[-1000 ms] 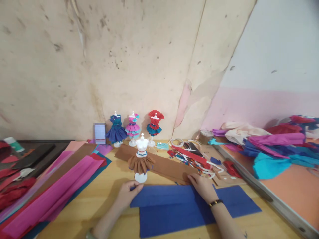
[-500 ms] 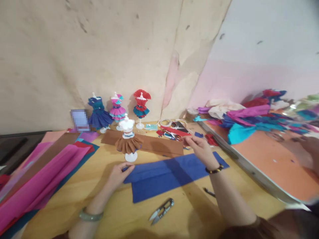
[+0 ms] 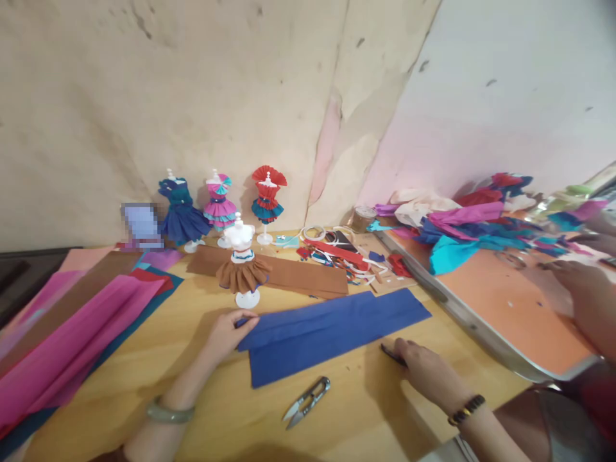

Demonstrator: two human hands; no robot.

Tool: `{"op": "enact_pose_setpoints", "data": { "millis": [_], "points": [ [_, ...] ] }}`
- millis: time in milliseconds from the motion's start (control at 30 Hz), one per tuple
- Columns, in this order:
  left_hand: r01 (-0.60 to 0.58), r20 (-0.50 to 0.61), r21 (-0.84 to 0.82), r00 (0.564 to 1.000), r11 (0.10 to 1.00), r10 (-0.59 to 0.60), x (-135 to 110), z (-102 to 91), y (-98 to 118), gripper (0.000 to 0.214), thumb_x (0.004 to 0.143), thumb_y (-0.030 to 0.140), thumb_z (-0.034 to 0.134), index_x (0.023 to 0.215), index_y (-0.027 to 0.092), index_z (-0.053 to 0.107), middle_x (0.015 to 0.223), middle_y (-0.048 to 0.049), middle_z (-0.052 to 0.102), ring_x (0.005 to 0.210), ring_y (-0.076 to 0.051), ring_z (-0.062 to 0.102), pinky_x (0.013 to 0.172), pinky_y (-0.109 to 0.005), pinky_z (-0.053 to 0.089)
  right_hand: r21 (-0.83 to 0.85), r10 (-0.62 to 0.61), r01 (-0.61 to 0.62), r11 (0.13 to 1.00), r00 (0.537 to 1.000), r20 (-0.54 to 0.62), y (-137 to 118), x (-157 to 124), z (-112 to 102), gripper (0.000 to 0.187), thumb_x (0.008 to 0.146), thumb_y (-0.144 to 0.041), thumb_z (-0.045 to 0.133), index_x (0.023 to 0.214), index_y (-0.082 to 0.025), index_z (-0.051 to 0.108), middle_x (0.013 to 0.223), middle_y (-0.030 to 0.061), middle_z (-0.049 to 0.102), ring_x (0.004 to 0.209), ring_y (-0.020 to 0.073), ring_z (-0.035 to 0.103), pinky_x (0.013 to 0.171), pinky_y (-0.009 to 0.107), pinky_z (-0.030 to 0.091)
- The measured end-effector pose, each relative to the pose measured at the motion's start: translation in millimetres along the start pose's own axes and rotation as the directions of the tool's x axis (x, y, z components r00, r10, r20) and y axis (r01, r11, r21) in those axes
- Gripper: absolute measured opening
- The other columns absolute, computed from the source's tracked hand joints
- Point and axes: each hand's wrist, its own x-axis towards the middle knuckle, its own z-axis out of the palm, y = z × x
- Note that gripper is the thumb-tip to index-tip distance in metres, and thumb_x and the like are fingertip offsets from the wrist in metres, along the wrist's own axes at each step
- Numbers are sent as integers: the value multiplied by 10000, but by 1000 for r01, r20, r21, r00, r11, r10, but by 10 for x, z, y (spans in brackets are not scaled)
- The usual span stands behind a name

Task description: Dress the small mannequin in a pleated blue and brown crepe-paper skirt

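Observation:
Two lengths of blue fabric point(image 3: 332, 333) lie overlapping on the wooden table. At the left end of the upper one, my left hand point(image 3: 231, 337) has it pinched between thumb and fingers. Off the fabric's lower right side, my right hand point(image 3: 423, 369) is closed on a small, thin black tool point(image 3: 392, 354); its dark end pokes out past the fingers, the rest is covered. Thread snips point(image 3: 308, 402) lie on the table between my hands. Just beyond my left hand stands a small white dress form point(image 3: 240, 236) wearing a brown ruffled skirt point(image 3: 244, 273).
Three dressed miniature forms point(image 3: 268, 196) stand along the wall. Brown fabric point(image 3: 308, 277) lies behind the blue; layered colored fabric point(image 3: 91, 340) covers the left side. Scraps and cords point(image 3: 332, 253) sit at the back. Another person's hand point(image 3: 577, 282) rests over an orange-topped table point(image 3: 500, 314) at right.
My right hand has come down and toward me from the scraps to the black tool and closed on it. My left hand stays at the blue fabric. The view has shifted slightly.

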Motion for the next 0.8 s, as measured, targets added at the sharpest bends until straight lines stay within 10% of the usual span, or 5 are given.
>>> {"op": "enact_pose_setpoints", "data": {
  "millis": [300,533,800],
  "points": [
    [-11,57,-14,998,1000,11,-38,-34,15,373,744,538,629,811,202,775,814,-43,784,830,-262,704,693,-293,543,-152,-176,160,975,979,-98,-196,1110,-510,301,931,-52,384,1073,-153,629,1170,190,660,1134,290,593,917,371,417],
    [-8,111,-19,994,1000,10,10,-10,-101,411,761,540,594,832,174,765,864,-71,780,799,-250,693,727,-298,521,-128,-191,176,976,974,-119,-239,1641,-346,362,859,16,397,1087,-98,654,1130,209,675,1030,281,645,905,415,466],
    [27,139,-30,990,999,-23,7,-4,-113,427,772,542,588,871,160,753,870,-77,773,796,-249,684,717,-299,506,-27,-383,385,923,907,-175,-898,1910,-107,451,943,-214,546,1390,-159,516,1396,161,572,1318,246,515,1098,425,413]
  ]
}}
